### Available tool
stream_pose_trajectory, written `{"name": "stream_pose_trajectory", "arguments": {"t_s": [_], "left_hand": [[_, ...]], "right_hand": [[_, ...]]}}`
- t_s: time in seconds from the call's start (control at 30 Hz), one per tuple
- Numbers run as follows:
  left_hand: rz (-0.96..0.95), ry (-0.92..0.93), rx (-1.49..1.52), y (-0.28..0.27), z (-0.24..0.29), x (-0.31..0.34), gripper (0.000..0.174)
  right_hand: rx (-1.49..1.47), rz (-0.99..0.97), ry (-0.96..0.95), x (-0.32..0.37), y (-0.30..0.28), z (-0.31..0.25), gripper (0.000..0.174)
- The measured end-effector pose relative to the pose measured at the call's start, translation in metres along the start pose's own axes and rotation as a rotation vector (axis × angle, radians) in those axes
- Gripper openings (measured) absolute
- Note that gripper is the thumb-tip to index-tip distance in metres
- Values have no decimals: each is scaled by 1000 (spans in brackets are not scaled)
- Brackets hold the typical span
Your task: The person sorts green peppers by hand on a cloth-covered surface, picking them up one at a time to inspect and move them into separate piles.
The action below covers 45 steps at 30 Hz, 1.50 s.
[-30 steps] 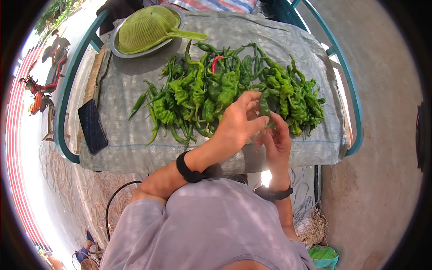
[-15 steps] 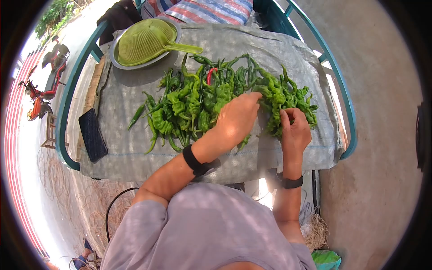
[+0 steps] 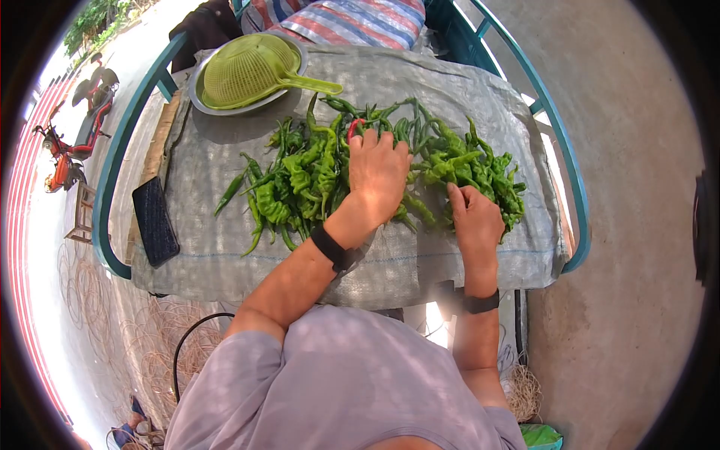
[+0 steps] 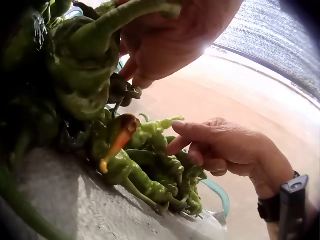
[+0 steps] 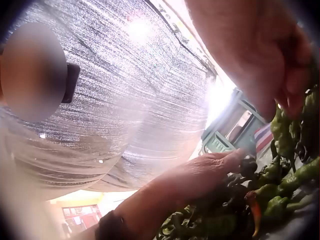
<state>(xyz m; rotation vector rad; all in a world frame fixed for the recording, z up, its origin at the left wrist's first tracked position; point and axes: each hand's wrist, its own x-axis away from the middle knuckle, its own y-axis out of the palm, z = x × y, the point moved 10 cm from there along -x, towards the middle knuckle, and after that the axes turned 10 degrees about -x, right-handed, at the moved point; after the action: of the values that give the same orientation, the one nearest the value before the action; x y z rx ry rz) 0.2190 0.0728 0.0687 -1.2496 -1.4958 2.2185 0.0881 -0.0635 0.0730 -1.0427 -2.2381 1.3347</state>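
Many green peppers (image 3: 322, 172) lie heaped on a grey woven sheet (image 3: 240, 150), a red pepper (image 3: 355, 129) among them. My left hand (image 3: 379, 172) reaches over the middle of the heap, fingers spread and bent down, fingertips among the peppers beside the red one. At the right-hand cluster of peppers (image 3: 502, 180) is my right hand (image 3: 478, 214), thumb and forefinger close together. In the left wrist view the right thumb is right at the tip of a light green pepper (image 4: 155, 131); I cannot tell whether it is pinched. An orange-red pepper (image 4: 117, 142) shows nearby.
A yellow-green strainer (image 3: 251, 71) lies over a metal basin (image 3: 196, 90) at the back left. A phone (image 3: 155, 221) rests at the left edge. Teal rails (image 3: 116, 165) flank the sheet, and a striped bag (image 3: 367, 26) sits behind. Wire coils (image 3: 94, 285) lie on the ground.
A second ago both hands met over a green pepper; they have since separated. My left hand has moved left into the middle of the heap. My right hand has moved to the right-hand cluster.
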Motion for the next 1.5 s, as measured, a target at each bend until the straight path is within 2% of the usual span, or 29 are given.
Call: {"name": "stream_pose_trajectory", "arguments": {"t_s": [0.13,0.27,0.37,0.47,0.57,0.67,0.77,0.87,0.97,1.07,1.2,1.3,1.43,1.5], "left_hand": [[8,83,-96,4,8,5,29],[15,0,47,-5,2,4,29],[-75,54,27,-7,0,7,27],[53,18,91,-26,-2,12,25],[71,20,178,-38,-2,16,25],[71,32,207,-49,-3,22,24],[80,18,246,-52,-8,26,25],[54,12,263,-52,-9,30,25],[30,12,269,-51,-8,33,26],[-1,12,288,-49,-5,38,27],[0,-12,292,-51,-2,42,29],[-4,-25,281,-53,-2,44,30],[17,-9,285,-62,1,48,30],[29,-19,299,-67,3,44,29]], "right_hand": [[-57,-44,-110,1,34,-5,41],[-8,-160,13,-3,68,9,45],[-40,-94,59,-3,68,16,50],[-439,-206,140,-12,90,28,49],[-761,-239,315,-4,89,22,42],[-914,-141,261,-5,89,29,34],[-802,52,108,7,61,13,31],[-385,415,-464,18,33,-4,28],[-763,158,-42,13,29,-11,29],[-712,107,53,2,29,-16,33],[-450,124,-70,-20,33,-32,33],[-294,30,-202,-21,51,-43,34],[-531,-20,-172,4,40,-39,31],[-464,79,-264,7,14,-29,23]]}}
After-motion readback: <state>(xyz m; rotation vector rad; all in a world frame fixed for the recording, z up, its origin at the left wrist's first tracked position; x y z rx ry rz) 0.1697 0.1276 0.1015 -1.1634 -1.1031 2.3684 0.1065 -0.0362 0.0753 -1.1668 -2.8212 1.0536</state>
